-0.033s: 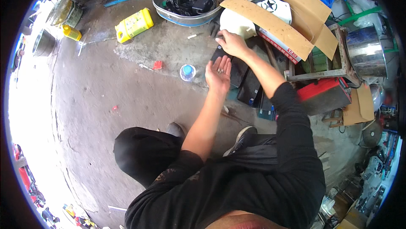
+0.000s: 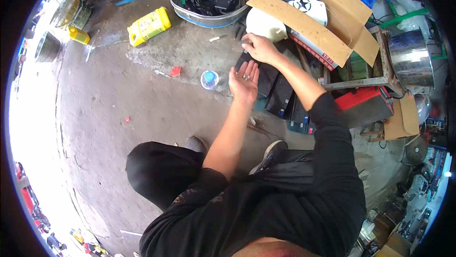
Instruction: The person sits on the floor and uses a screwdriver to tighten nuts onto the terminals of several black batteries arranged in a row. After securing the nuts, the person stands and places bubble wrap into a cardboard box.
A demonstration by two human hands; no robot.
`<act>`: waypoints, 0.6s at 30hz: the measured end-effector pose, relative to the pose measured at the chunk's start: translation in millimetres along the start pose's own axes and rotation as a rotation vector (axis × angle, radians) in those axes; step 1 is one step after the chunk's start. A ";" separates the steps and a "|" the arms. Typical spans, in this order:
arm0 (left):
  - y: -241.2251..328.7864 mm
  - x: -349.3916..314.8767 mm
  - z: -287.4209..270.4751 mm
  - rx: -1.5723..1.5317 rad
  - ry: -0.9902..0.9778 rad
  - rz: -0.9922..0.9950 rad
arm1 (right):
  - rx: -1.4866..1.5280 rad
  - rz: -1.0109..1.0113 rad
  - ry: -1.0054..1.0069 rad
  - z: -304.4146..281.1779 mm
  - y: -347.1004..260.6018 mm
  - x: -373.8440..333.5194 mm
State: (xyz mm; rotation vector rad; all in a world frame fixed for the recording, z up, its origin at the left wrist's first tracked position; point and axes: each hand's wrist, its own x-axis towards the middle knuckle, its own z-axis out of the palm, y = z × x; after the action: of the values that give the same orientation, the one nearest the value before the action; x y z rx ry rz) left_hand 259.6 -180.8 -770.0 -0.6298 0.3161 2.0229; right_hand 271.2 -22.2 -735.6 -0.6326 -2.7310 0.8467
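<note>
My left hand is palm up, fingers slightly curled, holding several small metal pieces too small to name exactly. Farther away, my right hand hovers above dark, box-shaped batteries. Its thumb and forefinger are apart, with nothing visible between them; the other fingers are partly hidden. A clear bottle with a blue cap stands on the floor left of my left hand. Just beyond my right hand is a white rounded object, partly covered by a cardboard flap.
A metal tub of black cables stands at the far side, with a yellow jug lying to its left. On the right, an open cardboard box holds a white helmet-like item. A red-and-black case sits below the metal frame.
Floor objects have shifted slightly left and up with the view. Both hands keep nearly the same pose, and the small metal pieces stay in my left palm.
</note>
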 end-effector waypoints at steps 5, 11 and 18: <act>-2.9 16.3 -20.2 0.005 -0.022 0.034 | 0.159 -0.111 -0.483 -21.7 -37.3 -35.0; 1.9 8.2 -15.6 0.059 -0.047 -0.022 | 0.036 -0.212 -0.376 -11.3 -34.8 -62.8; 5.4 1.9 -14.4 0.010 0.106 0.100 | 0.289 -0.024 -0.326 -7.5 -24.2 -51.7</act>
State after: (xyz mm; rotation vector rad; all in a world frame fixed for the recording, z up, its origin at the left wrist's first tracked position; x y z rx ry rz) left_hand 258.6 -188.8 -783.1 -0.7286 0.4278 2.0855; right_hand 311.2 -60.3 -719.3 -0.4343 -2.7977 1.4151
